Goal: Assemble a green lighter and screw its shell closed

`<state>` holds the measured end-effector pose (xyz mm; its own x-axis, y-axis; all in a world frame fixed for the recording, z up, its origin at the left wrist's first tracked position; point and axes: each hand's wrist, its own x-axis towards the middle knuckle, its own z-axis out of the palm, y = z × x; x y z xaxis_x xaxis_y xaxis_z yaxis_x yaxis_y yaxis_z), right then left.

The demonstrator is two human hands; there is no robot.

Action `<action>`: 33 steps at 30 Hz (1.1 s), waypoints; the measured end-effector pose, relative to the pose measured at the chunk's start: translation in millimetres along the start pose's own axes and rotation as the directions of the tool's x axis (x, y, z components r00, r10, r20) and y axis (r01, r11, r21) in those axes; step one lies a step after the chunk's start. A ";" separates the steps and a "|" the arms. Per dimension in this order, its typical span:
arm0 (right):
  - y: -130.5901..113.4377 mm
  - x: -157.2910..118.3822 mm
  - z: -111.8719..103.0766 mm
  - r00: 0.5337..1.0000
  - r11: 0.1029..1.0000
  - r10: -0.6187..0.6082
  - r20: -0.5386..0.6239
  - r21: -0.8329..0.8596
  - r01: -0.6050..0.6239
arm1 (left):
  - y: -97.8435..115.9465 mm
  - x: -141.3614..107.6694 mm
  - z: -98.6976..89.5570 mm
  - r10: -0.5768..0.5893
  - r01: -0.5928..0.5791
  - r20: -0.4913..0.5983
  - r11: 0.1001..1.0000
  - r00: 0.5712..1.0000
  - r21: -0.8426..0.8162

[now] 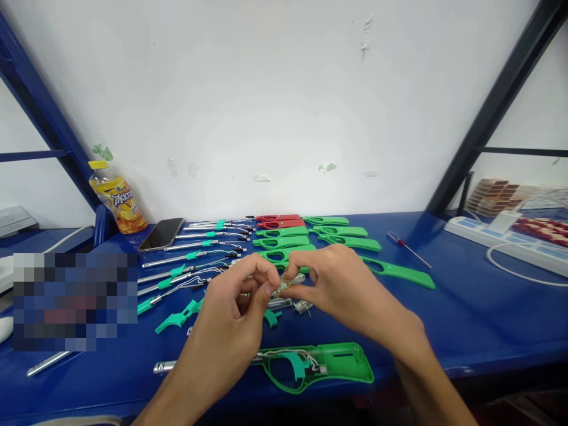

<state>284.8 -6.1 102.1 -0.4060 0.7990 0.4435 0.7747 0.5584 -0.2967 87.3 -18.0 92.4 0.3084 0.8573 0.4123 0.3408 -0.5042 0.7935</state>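
Observation:
My left hand (239, 302) and my right hand (335, 281) meet above the middle of the table. Thumbs and fingertips of both pinch a small clear plastic fuel tank (296, 279), partly hidden by the fingers. Below them lie another clear tank (280, 303), a small clear fitting (303, 306) and a teal trigger (272, 318). Nearest the front edge is an open green lighter half-shell (346, 362), with a metal tube (164, 367), wires and a teal trigger (298, 365) laid in it. My left forearm covers part of the tube.
Metal lighter tubes with wires (173, 258) lie in rows on the left. Green shells (399, 272) and red shells (279, 223) lie behind my hands. Around them are a screwdriver (410, 249), phone (161, 234), drink bottle (119, 201) and power strip (510, 242).

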 end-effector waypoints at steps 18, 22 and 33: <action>-0.1 -1.3 2.9 0.999 0.990 -0.037 -0.033 -0.135 0.032 | -10.6 -4.3 13.3 0.060 -0.063 -0.140 0.998 0.988 -0.017; -1.5 -2.4 2.7 0.998 0.988 -0.044 -0.036 -0.152 0.038 | -12.9 -2.9 12.0 0.043 -0.050 -0.133 0.998 0.990 -0.049; -8.1 -4.4 4.4 0.995 0.974 -0.079 -0.052 -0.217 0.066 | -19.9 5.5 3.5 0.034 -0.043 -0.066 0.988 0.997 -0.151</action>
<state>278.2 -13.2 98.9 -0.4404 0.7396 0.5090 0.8328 0.5483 -0.0763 85.3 -3.7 77.3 0.2604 0.8449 0.4673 0.1889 -0.5192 0.8335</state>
